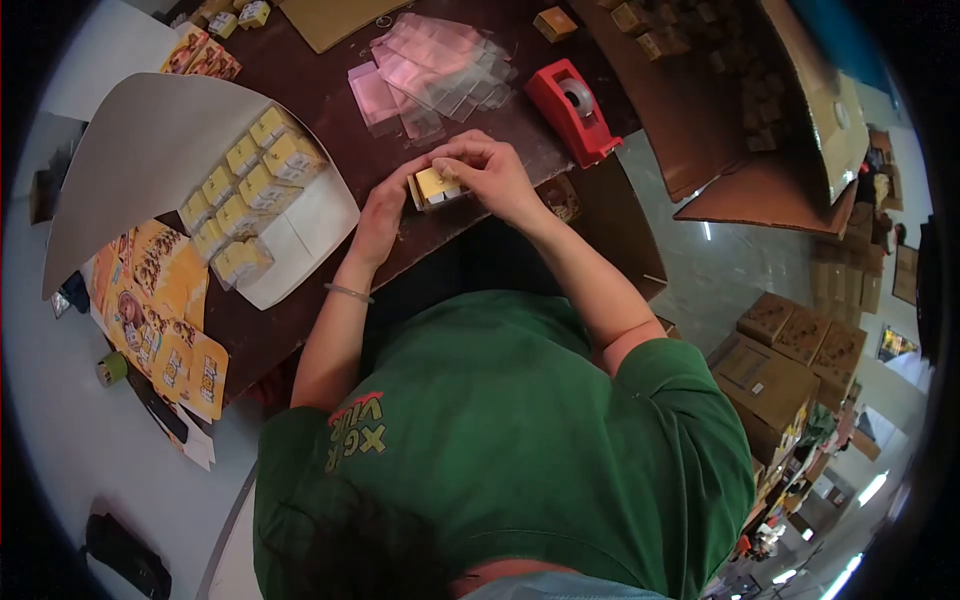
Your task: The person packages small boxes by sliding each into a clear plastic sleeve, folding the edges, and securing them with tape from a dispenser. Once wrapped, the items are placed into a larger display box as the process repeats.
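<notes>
Near the front edge of the dark table, a small yellow and white box (437, 187) is between my two hands. My left hand (385, 207) is wrapped round its left side and far edge. My right hand (493, 178) has its thumb and fingers closed at the top right of the box. To the left, a white tray (315, 237) holds several yellow boxes (262, 187) in clear sleeves, set in rows. Beyond my hands lies a spread pile of clear, pinkish plastic sleeves (425, 65).
A red tape dispenser (573, 112) stands at the right of the table. An open cardboard carton (740, 110) with small boxes is at the upper right. Orange printed sheets (165, 320) lie at the left. Stacked cartons (765, 385) stand on the floor at the right.
</notes>
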Available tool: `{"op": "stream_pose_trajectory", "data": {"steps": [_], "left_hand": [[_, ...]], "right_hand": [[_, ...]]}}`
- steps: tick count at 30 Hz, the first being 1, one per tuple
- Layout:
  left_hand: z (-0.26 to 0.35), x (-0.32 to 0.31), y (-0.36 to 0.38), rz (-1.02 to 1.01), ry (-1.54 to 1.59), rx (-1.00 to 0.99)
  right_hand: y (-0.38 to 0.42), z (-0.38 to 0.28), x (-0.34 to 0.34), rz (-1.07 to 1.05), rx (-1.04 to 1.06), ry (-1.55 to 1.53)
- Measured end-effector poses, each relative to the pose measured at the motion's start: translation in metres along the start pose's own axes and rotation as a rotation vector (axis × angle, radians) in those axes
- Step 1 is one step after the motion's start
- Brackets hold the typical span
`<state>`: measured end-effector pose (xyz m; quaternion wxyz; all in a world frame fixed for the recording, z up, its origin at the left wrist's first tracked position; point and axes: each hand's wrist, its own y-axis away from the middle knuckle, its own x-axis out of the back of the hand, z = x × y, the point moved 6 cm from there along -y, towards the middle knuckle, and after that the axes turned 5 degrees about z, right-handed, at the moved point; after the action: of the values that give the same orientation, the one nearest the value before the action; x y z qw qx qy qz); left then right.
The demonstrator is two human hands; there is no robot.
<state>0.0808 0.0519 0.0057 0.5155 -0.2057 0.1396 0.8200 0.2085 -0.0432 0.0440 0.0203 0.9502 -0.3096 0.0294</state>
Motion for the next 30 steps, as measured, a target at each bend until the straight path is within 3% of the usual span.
{"op": "stream_pose_trajectory", "data": {"steps": [2,4,7,10,15,18,22,25,26,28,30], "left_hand": [[0.008,-0.014,-0.007,0.088,-0.281,0.116],[0.006,-0.016,-0.01,0.121,-0.225,0.077],[0.012,-0.017,-0.011,0.137,-0.283,0.061],[0.013,-0.019,-0.014,0.107,-0.285,0.08],[0.007,-0.009,-0.011,0.141,-0.334,0.021],[0.002,-0.01,-0.009,0.163,-0.327,0.013],[-0.002,-0.015,-0.004,0.183,-0.159,0.024],[0.005,-0.019,0.004,-0.045,-0.161,-0.061],[0.002,-0.019,0.01,-0.097,-0.368,-0.023],[0.001,-0.02,0.012,-0.146,-0.437,0.039],[0.007,-0.022,0.008,-0.146,-0.541,0.061]], "right_hand": [[0.004,-0.003,0.002,0.005,0.061,-0.003],[0.03,-0.031,0.017,0.25,0.431,0.264],[0.071,-0.065,0.008,0.011,0.97,0.457],[0.055,-0.069,0.005,0.044,0.829,0.468],[0.014,-0.056,0.0,-0.111,0.345,0.344],[0.011,-0.053,0.001,-0.059,0.385,0.375],[0.003,-0.038,0.003,-0.083,0.196,0.303],[-0.002,-0.021,0.003,-0.192,0.063,0.205],[-0.005,-0.017,0.003,-0.242,-0.009,0.165],[-0.005,-0.022,0.0,-0.284,-0.108,0.154],[-0.006,-0.033,0.004,-0.245,0.018,0.271]]}}
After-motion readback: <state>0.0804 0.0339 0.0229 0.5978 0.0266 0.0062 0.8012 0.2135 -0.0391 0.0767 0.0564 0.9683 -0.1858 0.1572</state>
